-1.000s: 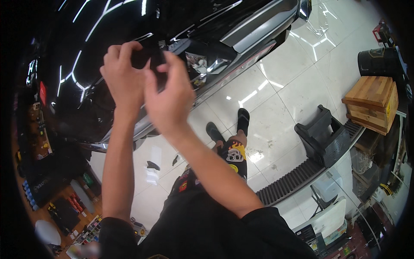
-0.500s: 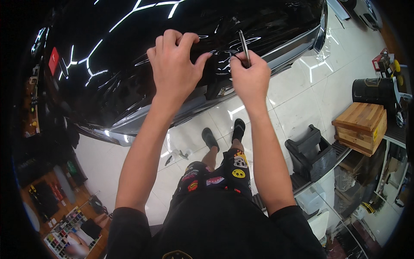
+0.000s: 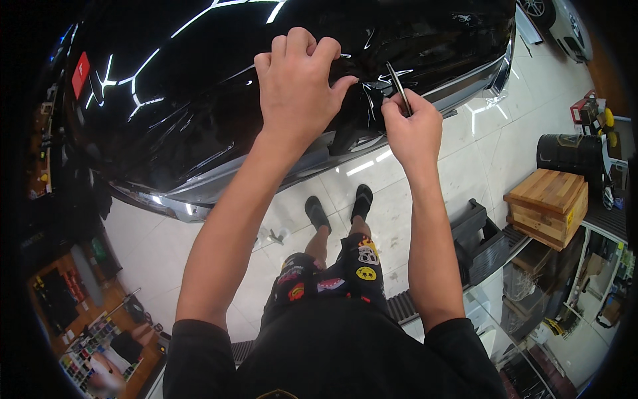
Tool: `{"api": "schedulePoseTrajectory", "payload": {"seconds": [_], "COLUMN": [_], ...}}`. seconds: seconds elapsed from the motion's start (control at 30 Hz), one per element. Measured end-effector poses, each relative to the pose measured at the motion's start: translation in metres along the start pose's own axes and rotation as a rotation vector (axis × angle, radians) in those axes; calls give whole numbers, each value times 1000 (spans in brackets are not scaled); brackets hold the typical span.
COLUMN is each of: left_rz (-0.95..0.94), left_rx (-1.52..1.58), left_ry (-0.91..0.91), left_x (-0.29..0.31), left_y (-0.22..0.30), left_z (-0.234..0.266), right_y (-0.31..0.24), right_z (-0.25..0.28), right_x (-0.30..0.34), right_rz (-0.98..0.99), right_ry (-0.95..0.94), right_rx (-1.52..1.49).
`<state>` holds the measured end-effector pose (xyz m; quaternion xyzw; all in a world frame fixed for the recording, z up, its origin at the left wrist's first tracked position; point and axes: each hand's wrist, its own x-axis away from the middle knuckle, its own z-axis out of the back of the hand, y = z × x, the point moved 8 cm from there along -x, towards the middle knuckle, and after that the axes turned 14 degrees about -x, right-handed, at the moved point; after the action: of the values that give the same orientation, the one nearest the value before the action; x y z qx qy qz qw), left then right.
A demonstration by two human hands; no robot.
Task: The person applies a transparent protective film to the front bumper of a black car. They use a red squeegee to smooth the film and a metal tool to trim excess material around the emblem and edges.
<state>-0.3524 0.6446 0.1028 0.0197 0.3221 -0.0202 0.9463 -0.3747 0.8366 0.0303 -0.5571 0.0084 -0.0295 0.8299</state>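
Note:
A glossy black car body (image 3: 199, 100) covered in shiny film fills the upper part of the view. My left hand (image 3: 299, 83) presses knuckles-up on the film near a wrinkled patch (image 3: 365, 100) by the panel's lower edge. My right hand (image 3: 412, 126) is closed around a thin dark blade-like tool (image 3: 399, 86), whose tip points up against the wrinkled film just right of my left thumb. The two hands sit close together, a little apart.
A white tiled floor (image 3: 425, 193) lies below the car. A wooden crate (image 3: 548, 206) and a black drum (image 3: 571, 153) stand at right, a black stepped stand (image 3: 478, 236) nearer me. Shelves with bottles (image 3: 80, 292) are at lower left. Another car (image 3: 558, 23) is top right.
A second ago both hands were clasped together on the film at left. They have since parted, the right hand now holding the thin tool, and the view has shifted so the car fills more of the frame.

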Motion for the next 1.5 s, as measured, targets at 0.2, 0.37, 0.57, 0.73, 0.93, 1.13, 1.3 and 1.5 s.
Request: {"api": "schedulePoseTrajectory", "payload": {"seconds": [0.2,0.37,0.57,0.73,0.93,1.13,1.3,1.5], "left_rz": [-17,-188,-761,-985,-965,-1064,-1106,-1079], "left_rx": [9,118,174,-95,-254,-367,-418,-412], "left_ry": [-32,-31,-440,-968,-1022,-1004,-861,-893], "left_x": [0,-16,-63,-73,-60,-51,-48,-45], "left_y": [-2,6,63,125,139,152,154,153], "left_z": [1,10,-24,-45,-75,-75,-63,-64], "right_y": [-7,8,26,25,22,20,19,17], "right_z": [20,-13,-46,-67,-84,-88,-93,-100], "right_x": [18,87,139,136,106,91,90,88], "right_rz": [71,110,-54,-92,-147,-308,-308,-329], "right_ry": [160,85,159,192,134,86,61,41], "right_rx": [-151,-539,-727,-818,-972,-1129,-1156,-1210]}}
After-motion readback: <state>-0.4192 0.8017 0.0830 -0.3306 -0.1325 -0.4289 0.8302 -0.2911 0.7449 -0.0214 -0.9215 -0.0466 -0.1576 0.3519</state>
